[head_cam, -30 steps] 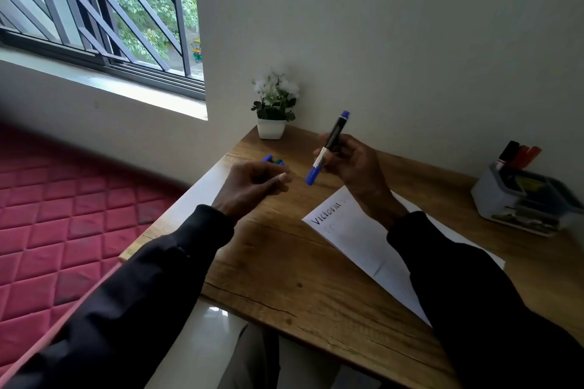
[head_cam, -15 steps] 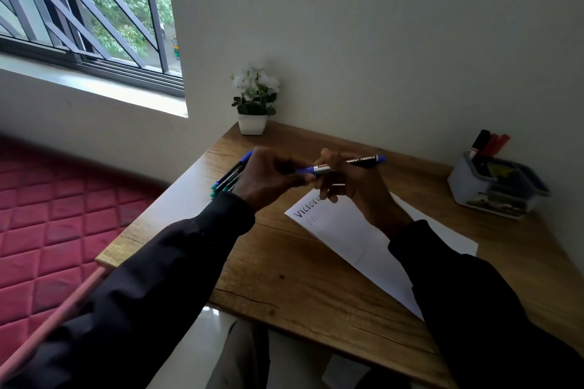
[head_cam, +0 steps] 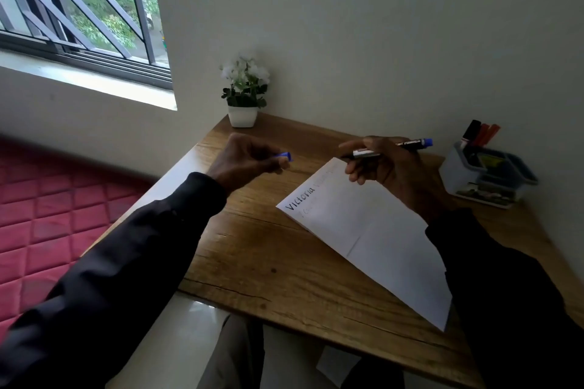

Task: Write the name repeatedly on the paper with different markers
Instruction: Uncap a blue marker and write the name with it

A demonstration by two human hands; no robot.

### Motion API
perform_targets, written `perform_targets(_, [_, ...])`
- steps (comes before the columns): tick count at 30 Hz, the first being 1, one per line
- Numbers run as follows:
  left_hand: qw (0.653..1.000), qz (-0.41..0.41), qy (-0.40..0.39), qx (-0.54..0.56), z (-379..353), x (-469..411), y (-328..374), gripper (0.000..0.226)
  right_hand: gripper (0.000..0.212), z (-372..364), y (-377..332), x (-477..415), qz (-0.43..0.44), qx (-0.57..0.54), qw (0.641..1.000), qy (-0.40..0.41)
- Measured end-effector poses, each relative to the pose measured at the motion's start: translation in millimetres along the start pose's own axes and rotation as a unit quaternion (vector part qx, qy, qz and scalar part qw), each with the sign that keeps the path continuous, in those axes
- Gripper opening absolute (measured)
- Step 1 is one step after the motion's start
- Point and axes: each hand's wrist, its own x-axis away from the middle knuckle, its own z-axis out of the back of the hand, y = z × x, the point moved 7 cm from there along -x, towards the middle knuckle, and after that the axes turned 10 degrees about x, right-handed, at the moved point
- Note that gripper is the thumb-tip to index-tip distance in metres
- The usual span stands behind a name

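We see a wooden desk (head_cam: pixel 268 262) set against a plain pale wall (head_cam: pixel 379 25). Left of the desk, a barred window (head_cam: pixel 79 3) lets in daylight, and a red quilted surface (head_cam: pixel 47 215) lies lower down.

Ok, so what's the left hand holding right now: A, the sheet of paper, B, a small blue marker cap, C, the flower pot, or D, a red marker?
B: the left hand pinches the blue cap at its fingertips, apart from the uncapped marker that the right hand grips over the paper.
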Motion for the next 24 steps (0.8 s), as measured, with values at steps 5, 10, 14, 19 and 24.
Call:
perform_targets(5, [0.999, 0.036, -0.003, -0.018, -22.7, -17.1, -18.6, 0.015, 0.028, 24.0, 24.7, -1.0, -0.012, 0.030, 0.992, 0.119])
perform_targets(10, [0.995, 0.050, -0.032, -0.079, -40.7, -40.1, -33.7, 0.015, 0.017, 10.8, 41.7, -10.3, -0.037, 0.086, 0.993, 0.072])
perform_targets(14, [0.989, 0.057, -0.067, -0.119, -51.9, -43.0, -44.7, 0.015, 0.011, -1.9, 54.7, -9.3, -0.057, 0.153, 0.986, 0.033])
perform_targets(19, [0.988, 0.042, -0.079, -0.129, -52.2, -44.1, -49.8, 0.015, 0.011, -8.6, 66.0, -6.4, -0.036, 0.162, 0.985, 0.035])
perform_targets(24, [0.986, 0.038, -0.077, -0.144, -51.3, -46.0, -52.3, 0.018, 0.004, -9.0, 66.0, -4.6, 0.004, 0.194, 0.980, 0.042])
